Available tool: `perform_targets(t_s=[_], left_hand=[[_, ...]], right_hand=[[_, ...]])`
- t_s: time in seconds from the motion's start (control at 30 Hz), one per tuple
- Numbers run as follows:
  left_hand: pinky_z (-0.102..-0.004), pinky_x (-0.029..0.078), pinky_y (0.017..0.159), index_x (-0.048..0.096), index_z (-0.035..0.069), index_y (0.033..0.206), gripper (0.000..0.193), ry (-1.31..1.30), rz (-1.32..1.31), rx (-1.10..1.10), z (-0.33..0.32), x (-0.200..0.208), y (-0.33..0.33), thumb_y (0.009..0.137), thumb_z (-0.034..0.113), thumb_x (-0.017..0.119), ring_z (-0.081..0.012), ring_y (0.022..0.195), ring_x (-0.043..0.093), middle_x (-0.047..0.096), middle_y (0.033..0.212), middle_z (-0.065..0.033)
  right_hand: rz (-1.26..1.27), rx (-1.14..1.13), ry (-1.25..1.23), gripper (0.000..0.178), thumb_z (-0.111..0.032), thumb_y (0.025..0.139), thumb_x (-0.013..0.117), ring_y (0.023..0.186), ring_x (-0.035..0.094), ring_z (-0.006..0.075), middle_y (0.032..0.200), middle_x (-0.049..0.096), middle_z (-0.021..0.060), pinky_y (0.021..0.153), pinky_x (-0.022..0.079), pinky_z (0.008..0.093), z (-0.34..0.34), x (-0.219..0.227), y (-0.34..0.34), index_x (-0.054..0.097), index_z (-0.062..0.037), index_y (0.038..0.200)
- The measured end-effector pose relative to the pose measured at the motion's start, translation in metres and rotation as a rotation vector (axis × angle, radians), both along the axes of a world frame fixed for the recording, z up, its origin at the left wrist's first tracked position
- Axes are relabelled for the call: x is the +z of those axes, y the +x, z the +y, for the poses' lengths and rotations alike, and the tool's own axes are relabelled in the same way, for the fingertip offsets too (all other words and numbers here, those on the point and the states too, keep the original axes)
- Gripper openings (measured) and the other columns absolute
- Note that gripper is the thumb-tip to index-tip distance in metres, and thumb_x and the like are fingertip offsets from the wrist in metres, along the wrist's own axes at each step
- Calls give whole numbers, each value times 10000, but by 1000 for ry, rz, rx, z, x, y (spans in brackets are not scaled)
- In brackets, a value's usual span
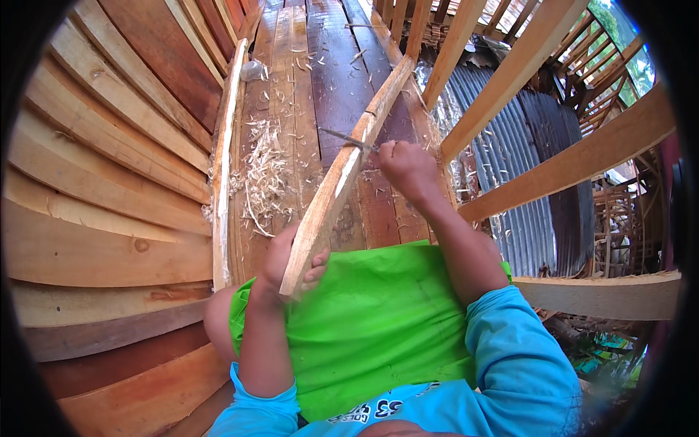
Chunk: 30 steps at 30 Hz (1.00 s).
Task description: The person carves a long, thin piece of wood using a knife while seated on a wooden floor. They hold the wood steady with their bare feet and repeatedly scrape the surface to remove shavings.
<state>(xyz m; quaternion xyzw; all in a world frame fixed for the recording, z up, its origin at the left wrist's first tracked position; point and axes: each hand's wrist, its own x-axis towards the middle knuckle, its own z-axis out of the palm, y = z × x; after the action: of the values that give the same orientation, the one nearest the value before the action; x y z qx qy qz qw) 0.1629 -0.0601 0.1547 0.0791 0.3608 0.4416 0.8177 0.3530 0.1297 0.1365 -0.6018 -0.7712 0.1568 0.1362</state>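
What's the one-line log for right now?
Left hand: grips wood strip | Right hand: holds knife across wood strip | Floor: pale shavings

Wooden planks are running lengthwise across a narrow floor, the boards at center looking dark and glossy and those toward the left showing a warmer brown. A loose heap of pale, curled wood shavings is lying left of center, with one long, thin curl trailing from its near side. Smaller scattered flakes are dotting the boards toward the far end. A small whitish object, too small to identify, is sitting near the upper left, just beside a long pale-edged timber that is lining the floor's left side.
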Motion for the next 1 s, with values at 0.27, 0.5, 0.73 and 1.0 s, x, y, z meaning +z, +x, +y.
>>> perform_targets(t_s=[0.27,0.5,0.73,1.0], left_hand=[[-265,345,339,459,56,1276,443,-17,-228,13,2,-6,-4,983,333,275,-152,423,429,463,671,-76],[-258,356,307,365,-7,1369,541,-35,-309,74,-2,-9,-3,982,363,288,-146,416,416,415,675,-67],[-271,363,359,424,-2,1307,482,21,-423,15,-1,-12,-14,984,329,288,-154,450,433,443,701,-77],[-276,358,357,414,13,1316,484,16,-364,15,0,-12,-5,986,340,278,-161,452,439,455,700,-86]], right_hand=[[101,190,111,482,-314,897,413,607,630,421,633,619,252,648,517,520,-26,-12,-18,657,-2,622],[109,251,62,499,-317,895,408,588,625,416,591,595,246,654,507,534,-61,19,-31,642,12,601],[37,223,63,489,-332,887,404,565,638,387,580,613,205,612,527,499,-66,21,-35,679,-17,634],[-17,130,126,527,-342,906,363,580,630,423,644,631,247,619,521,530,-18,1,-16,672,12,668]])
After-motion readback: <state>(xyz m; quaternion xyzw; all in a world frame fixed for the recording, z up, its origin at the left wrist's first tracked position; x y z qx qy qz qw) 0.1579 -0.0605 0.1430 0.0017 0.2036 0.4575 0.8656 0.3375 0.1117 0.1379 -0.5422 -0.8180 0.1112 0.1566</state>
